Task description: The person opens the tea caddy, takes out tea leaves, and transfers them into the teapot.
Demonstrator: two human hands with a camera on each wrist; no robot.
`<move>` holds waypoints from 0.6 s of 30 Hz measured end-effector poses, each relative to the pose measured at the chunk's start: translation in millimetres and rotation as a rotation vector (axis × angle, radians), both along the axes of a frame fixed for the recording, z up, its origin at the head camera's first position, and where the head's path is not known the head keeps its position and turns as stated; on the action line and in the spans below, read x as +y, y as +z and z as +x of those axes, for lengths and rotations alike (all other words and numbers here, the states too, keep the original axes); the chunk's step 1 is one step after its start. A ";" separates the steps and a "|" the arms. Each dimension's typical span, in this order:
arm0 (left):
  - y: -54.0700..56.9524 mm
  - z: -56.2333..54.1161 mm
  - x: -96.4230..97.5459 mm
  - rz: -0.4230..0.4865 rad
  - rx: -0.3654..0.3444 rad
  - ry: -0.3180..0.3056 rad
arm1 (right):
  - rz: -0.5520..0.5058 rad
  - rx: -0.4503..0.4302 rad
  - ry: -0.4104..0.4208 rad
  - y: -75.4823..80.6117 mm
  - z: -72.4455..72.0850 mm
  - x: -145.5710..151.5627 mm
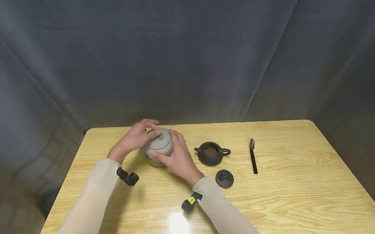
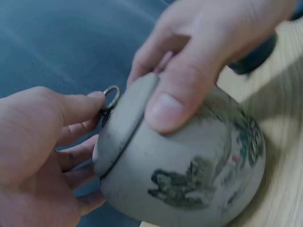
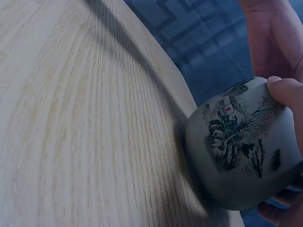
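Observation:
A round grey clay jar point(image 1: 151, 160) with a painted landscape stands at the table's far left-centre. Its lid point(image 2: 127, 118) sits on top and has a small metal ring point(image 2: 111, 96) at its centre. My left hand point(image 1: 138, 136) reaches over from the left, thumb and finger pinching that ring, the other fingers beside the lid's edge. From the right, my right hand point(image 1: 180, 160) grips the jar, its thumb on the near side by the rim. In the right wrist view the painted jar wall point(image 3: 239, 137) shows a house and a tree. The jar's inside is hidden.
Right of the jar is a dark teapot point(image 1: 210, 161), uncovered, with something brown inside. Its round dark lid point(image 1: 224, 178) lies nearer on the wooden table point(image 1: 289, 198). A black-handled, spoon-like tool point(image 1: 253, 159) lies further right. A grey curtain point(image 1: 180, 55) hangs behind the table.

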State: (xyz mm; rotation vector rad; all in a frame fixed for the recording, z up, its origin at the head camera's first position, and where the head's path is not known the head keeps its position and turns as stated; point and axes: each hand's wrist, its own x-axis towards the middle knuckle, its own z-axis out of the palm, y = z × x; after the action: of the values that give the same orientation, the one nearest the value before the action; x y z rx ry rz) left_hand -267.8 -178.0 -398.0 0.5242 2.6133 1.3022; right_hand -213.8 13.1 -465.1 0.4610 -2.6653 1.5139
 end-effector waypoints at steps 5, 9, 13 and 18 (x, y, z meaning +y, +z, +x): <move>-0.8 3.0 -2.3 -0.024 0.014 -0.052 | 0.000 0.004 0.005 -0.2 0.5 -0.9; -2.4 5.1 -2.9 -0.022 -0.010 -0.045 | -0.005 0.004 0.009 -0.2 0.4 -2.0; -4.9 8.0 -1.5 -0.021 0.003 -0.025 | -0.005 0.004 0.008 -1.0 0.3 -3.5; -5.4 12.5 0.4 -0.023 0.065 0.019 | 0.003 -0.001 -0.001 -2.5 -0.2 -5.2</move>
State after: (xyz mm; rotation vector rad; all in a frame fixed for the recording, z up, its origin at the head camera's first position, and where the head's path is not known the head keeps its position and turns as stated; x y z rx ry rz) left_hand -255.3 -177.6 -403.4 0.5481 2.6896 1.2795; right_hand -214.1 7.9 -467.6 0.4596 -2.6686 1.5102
